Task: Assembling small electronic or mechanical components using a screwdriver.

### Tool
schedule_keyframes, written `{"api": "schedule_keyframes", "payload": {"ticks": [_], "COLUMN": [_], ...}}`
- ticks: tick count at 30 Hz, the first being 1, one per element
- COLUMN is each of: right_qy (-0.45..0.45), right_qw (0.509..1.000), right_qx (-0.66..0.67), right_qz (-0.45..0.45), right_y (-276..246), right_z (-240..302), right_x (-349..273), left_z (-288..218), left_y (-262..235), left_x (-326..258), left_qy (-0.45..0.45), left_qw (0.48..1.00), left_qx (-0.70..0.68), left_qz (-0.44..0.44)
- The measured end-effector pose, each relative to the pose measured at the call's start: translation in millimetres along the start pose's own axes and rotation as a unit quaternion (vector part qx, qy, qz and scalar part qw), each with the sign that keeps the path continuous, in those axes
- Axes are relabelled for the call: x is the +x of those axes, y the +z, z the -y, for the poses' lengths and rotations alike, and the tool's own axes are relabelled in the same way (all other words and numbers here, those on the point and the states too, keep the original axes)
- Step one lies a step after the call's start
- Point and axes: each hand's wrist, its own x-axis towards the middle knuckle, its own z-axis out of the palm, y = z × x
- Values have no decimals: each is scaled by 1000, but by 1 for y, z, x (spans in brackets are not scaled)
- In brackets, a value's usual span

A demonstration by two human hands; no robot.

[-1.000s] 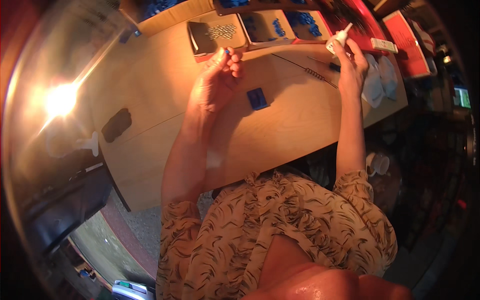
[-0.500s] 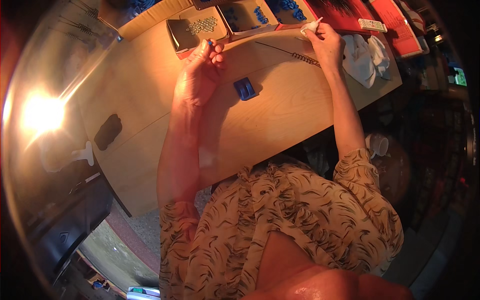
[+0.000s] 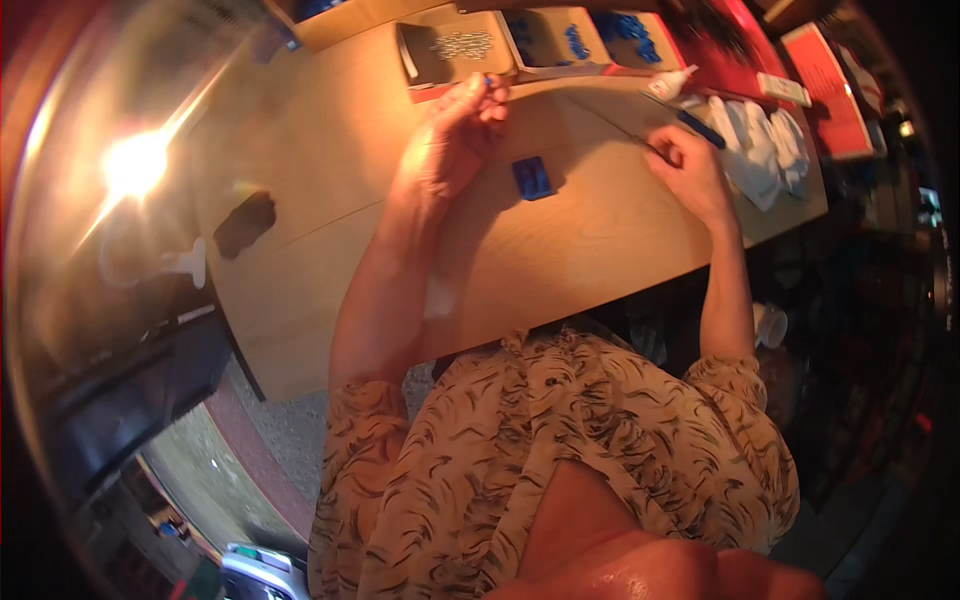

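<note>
My left hand [image 3: 455, 140] is raised over the wooden table [image 3: 330, 130], near an open cardboard box of small silvery pieces [image 3: 460, 48]. Its fingertips pinch a tiny blue piece [image 3: 487, 81]. Further right, my right hand [image 3: 692, 168] rests low on the table with its fingers closed on the near end of a thin dark rod [image 3: 610, 122] that lies across the wood. A small blue square part [image 3: 532, 178] lies between the two hands. A small white glue bottle [image 3: 668, 84] lies just beyond my right hand.
Two trays with blue pieces [image 3: 565, 40] stand at the table's far edge. A white cloth [image 3: 762, 150], a blue pen [image 3: 700, 128] and red packets [image 3: 830, 90] lie at the right. At the left are a lamp's glare [image 3: 135, 165] and a dark flat object [image 3: 245, 222].
My right hand let go of the white glue bottle it held up and came down onto the thin rod. My left hand stays raised with the blue piece.
</note>
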Motion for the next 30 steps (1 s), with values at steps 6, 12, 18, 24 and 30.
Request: {"api": "schedule_keyframes", "payload": {"ticks": [6, 12, 18, 24, 30], "right_qy": [-69, -190, -209, -307, -356], "right_qw": [802, 544, 728, 777, 810], "right_qx": [586, 809, 639, 482, 389], "right_qz": [92, 115, -134, -264, -255], "right_y": [-23, -13, -29, -25, -8], "right_z": [39, 69, 133, 176, 177], "right_x": [-34, -12, 0, 15, 32], "left_z": [2, 1, -1, -1, -1], "left_y": [5, 6, 6, 10, 6], "left_x": [-6, -3, -6, -6, -5], "left_qy": [2, -9, 6, -6, -13], "left_qw": [1000, 1000, 999, 999, 1000], "left_qx": [-13, -19, -30, -34, -10], "left_qz": [6, 5, 22, 18, 23]}}
